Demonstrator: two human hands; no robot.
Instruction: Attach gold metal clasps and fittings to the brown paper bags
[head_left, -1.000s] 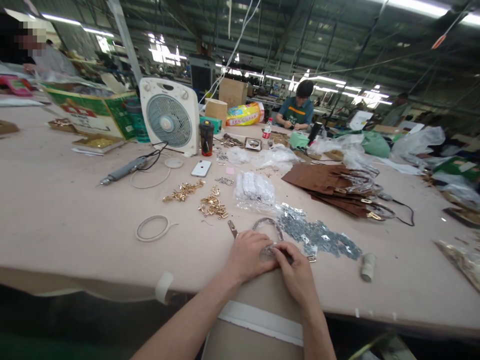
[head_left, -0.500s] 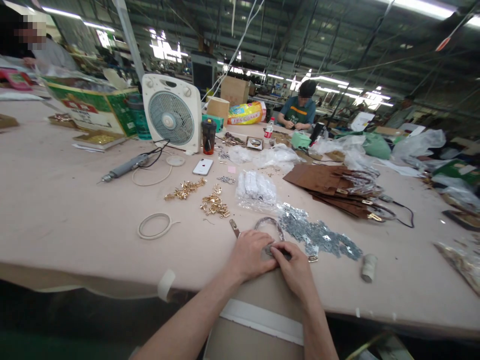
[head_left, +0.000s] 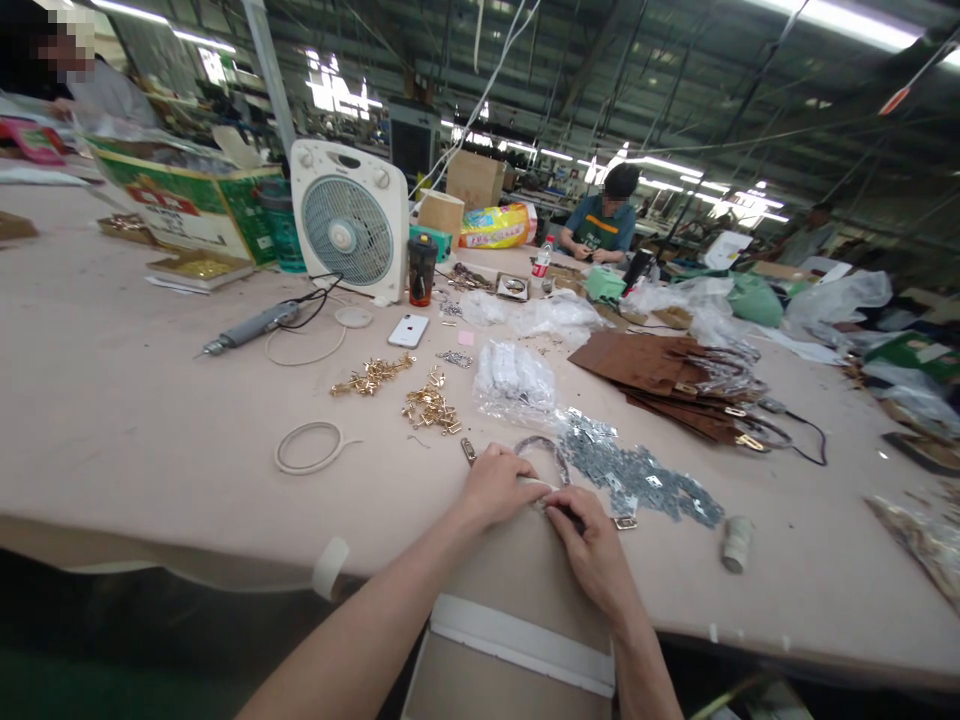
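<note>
A handbag with a beige inner panel (head_left: pixel 525 580) and a pale strip across it (head_left: pixel 517 645) lies at the table's front edge, partly overhanging it. My left hand (head_left: pixel 496 488) is closed over its far edge, thumb toward the middle. Right beside it, my right hand (head_left: pixel 586 530) pinches the same edge; the fingers hide whatever small part may be there. A plastic-wrapped handle (head_left: pixel 559 456) arches beyond the hands. One gold-fitted strap end (head_left: pixel 469 451) sticks out past my left hand, and a gold fitting (head_left: pixel 624 523) shows by my right.
Grey metal plates (head_left: pixel 637 475) spread right of the handle, near a small roll (head_left: pixel 738 543). Gold fittings (head_left: pixel 431 408) lie farther left, with an electric screwdriver (head_left: pixel 251 328) and a fan (head_left: pixel 349 225) behind. Brown bags (head_left: pixel 645 370) are stacked right. A co-worker (head_left: pixel 604 220) sits across.
Both hands stay at the bag's far edge. My left hand has shifted slightly left and up, and the grey piece seen between the hands earlier is no longer visible.
</note>
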